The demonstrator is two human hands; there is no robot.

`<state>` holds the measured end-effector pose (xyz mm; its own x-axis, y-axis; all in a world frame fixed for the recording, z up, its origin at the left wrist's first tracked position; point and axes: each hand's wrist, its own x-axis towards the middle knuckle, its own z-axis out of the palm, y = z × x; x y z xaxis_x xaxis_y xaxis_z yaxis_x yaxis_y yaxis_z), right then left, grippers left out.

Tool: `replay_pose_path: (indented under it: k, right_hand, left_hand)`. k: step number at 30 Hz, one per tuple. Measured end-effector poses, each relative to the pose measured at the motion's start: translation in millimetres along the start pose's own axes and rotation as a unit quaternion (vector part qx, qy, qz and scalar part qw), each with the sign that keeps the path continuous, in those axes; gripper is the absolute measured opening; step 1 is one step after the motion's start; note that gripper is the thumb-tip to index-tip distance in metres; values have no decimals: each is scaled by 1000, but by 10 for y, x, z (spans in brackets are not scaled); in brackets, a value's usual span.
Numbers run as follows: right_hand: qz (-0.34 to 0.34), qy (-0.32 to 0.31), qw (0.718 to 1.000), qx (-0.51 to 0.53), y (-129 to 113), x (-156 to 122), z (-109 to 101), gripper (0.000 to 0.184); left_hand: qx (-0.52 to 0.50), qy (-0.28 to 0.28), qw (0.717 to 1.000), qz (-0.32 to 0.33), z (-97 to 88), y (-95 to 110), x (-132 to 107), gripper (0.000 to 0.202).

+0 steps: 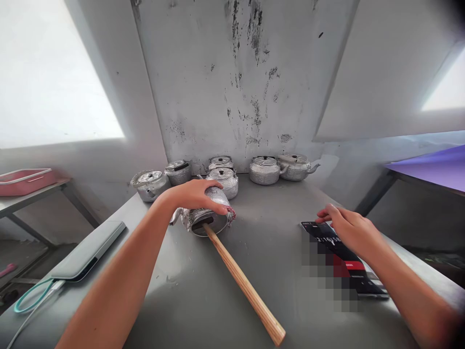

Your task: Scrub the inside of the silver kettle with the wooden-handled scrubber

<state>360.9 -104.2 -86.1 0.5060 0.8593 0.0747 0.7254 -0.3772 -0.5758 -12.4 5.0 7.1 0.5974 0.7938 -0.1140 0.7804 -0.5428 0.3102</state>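
My left hand (198,194) is closed over the side of a dented aluminium kettle (189,215), which is tipped so that its round opening faces me. The spout points left, and a reddish strand shows at the rim near my thumb. A hammer (247,286) lies with its dark head at the kettle's opening and its pale wooden handle stretching toward me on the table. To the right, my right hand (348,228) is over a phone (317,230) showing large digits and a red band. Its fingers are extended, partly overlapping the phone's top edge; contact is unclear.
Several aluminium kettles (264,172) stand along the far edge of the grey table (203,300) by the stained wall. A power bank (89,249) with a cable (32,303) lies at left. A pink basket (27,182) and a purple surface (432,165) flank the table.
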Motion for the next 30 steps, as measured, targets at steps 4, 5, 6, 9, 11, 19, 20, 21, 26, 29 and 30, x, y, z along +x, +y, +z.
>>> replay_pose_path:
  k: [4,5,6,9,11,19,20,21,26,29,30]
  right_hand:
    - [-5,-4,1000,10,15,13,9,33]
    - [-7,3,1000,16,19,15,12,34]
    - [-8,11,1000,21,21,14,13,36]
    - [-9,34,999,33,13,-1,7,44]
    - [-11,31,999,33,-1,-15,0,45]
    - [-10,36,999,28,-36,-30,5,44]
    - [-10,35,999,29,-38,-31,6,45]
    - [-9,35,999,29,-40,-32,8,45]
    - [-13,30,999,40,-28,-40,16,43]
    - [-14,65,996,57,-9,-47,2,45]
    - [-16,77,995,61,0,-49,-10,45]
  left_hand:
    - [-3,1,1000,2,3,-5,2,92]
    - [-3,1,1000,3,3,-5,1,92]
    - [-2,1,1000,3,2,-4,1,91]
    - [-3,0,1000,4,-2,2,-2,92]
    - [-2,-1,1000,4,-4,6,-2,92]
    - [1,0,1000,1,-3,-3,1,92]
    - [1,0,1000,2,-3,-4,0,92]
    - [1,0,1000,3,-3,-5,-1,92]
    - [2,-1,1000,-1,-1,-7,0,96]
    - [5,-3,1000,-4,0,-6,5,97]
    - [6,-3,1000,-3,1,-6,6,97]
